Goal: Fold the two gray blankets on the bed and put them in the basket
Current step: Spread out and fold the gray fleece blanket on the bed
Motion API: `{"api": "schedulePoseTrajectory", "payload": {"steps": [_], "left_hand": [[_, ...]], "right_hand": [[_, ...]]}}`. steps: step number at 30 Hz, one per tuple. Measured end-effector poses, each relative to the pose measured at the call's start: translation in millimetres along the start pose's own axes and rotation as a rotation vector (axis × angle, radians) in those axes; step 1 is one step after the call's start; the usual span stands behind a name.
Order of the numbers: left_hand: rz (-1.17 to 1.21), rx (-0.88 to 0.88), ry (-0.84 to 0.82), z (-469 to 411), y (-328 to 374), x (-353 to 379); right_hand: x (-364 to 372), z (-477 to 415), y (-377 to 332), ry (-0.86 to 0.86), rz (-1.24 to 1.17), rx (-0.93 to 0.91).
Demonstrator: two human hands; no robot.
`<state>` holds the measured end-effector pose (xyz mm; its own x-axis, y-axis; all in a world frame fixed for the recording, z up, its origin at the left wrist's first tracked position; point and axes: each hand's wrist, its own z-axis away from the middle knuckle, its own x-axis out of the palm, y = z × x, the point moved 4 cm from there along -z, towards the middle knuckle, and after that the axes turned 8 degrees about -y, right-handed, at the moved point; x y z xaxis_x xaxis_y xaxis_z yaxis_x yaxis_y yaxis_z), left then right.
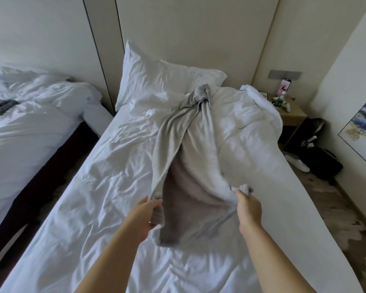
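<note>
A light gray blanket (190, 144) stretches along the white bed (106, 166), its far end bunched near the pillow (156, 79). My left hand (145, 216) grips the blanket's near left corner. My right hand (246, 208) pinches its near right corner, and the near edge is lifted off the sheet between them. A darker gray cloth (2, 104) lies on the second bed (30, 127) at the far left. No basket is in view.
A rumpled white duvet (247, 115) is piled on the bed's right side. A wooden nightstand (292, 117) with small items stands at the right, with black bags (319, 161) and a white shoe (298, 163) on the floor. A dark gap separates the two beds.
</note>
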<state>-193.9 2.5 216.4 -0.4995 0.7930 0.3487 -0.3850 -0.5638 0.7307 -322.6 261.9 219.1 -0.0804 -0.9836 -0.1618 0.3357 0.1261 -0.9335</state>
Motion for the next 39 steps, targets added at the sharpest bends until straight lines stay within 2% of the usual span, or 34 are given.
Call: {"api": "schedulePoseTrajectory", "payload": {"steps": [3, 6, 8, 9, 12, 13, 20, 22, 26, 28, 30, 32, 34, 36, 38, 39], "left_hand": [[-0.085, 0.168, -0.01, 6.8, 22.5, 28.2], [-0.113, 0.307, -0.052, 17.6, 44.4, 62.6], [-0.123, 0.378, -0.096, 27.9, 58.5, 88.0], [-0.116, 0.412, -0.133, 33.9, 65.3, 100.9], [-0.095, 0.472, -0.224, 47.0, 79.5, 125.9], [-0.093, 0.479, -0.228, 49.8, 83.1, 127.9], [-0.078, 0.405, -0.307, 56.9, 86.9, 124.9], [-0.122, 0.404, -0.314, 57.4, 86.2, 128.2], [-0.271, 0.425, -0.224, 56.5, 90.3, 125.2], [-0.253, 0.415, -0.217, 55.6, 90.5, 124.7], [-0.185, 0.403, -0.201, 54.4, 90.9, 125.3], [-0.174, 0.412, -0.156, 52.9, 93.6, 124.8], [-0.127, 0.409, -0.142, 52.4, 97.0, 123.2], [0.025, 0.361, -0.17, 52.6, 98.2, 123.3], [0.089, 0.357, -0.205, 53.8, 99.8, 127.1], [0.062, 0.374, -0.203, 54.4, 100.1, 129.9]], "right_hand": [[-3.3, 6.3, -46.5, 0.038, 0.01, -0.2], [-10.1, 11.1, -85.6, 0.052, -0.43, -0.199], [-3.4, 25.5, -112.3, -0.032, -0.589, -0.251], [5.0, 34.2, -126.2, -0.144, -0.51, -0.32], [44.0, 69.4, -139.6, -0.651, 0.089, -0.494], [49.6, 76.1, -137.1, -0.704, 0.202, -0.522], [55.4, 72.8, -136.3, -0.618, 0.127, -0.571], [63.7, 71.8, -135.6, -0.613, 0.096, -0.528], [73.7, 66.2, -132.1, -0.646, 0.067, -0.407], [75.2, 65.3, -130.8, -0.677, 0.038, -0.344], [71.2, 63.6, -132.7, -0.613, -0.051, -0.273], [55.9, 56.1, -140.0, -0.367, -0.189, -0.274], [34.1, 49.3, -152.6, -0.086, -0.306, -0.368], [17.5, 52.8, -163.6, 0.103, -0.388, -0.514], [15.9, 65.9, -169.9, 0.162, -0.272, -0.696], [25.2, 74.0, -169.6, 0.079, -0.112, -0.782]]}}
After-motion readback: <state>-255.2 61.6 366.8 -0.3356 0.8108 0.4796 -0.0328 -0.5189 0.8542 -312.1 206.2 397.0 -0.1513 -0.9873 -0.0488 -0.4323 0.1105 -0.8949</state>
